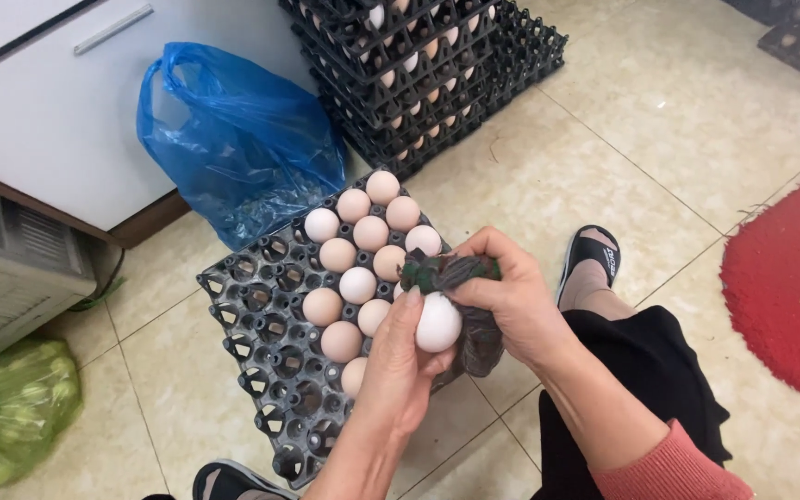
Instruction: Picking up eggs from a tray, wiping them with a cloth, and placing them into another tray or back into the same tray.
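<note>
My left hand (398, 366) holds a white egg (438, 322) from below, over the near right edge of a black plastic egg tray (261, 306) on the tiled floor. My right hand (511, 296) grips a dark green-grey cloth (451, 273) and presses it against the top and right side of the egg. Several pale and tan eggs (369, 232) fill the tray's right-hand cells. Its left-hand cells hold nothing.
A blue plastic bag (243, 139) leans on a white cabinet (48, 102) behind the tray. A stack of black trays with eggs (418, 65) stands at the back. A green bag (6, 407) lies at left, a red mat (789, 278) at right. My sandalled foot (590, 259) rests near the tray.
</note>
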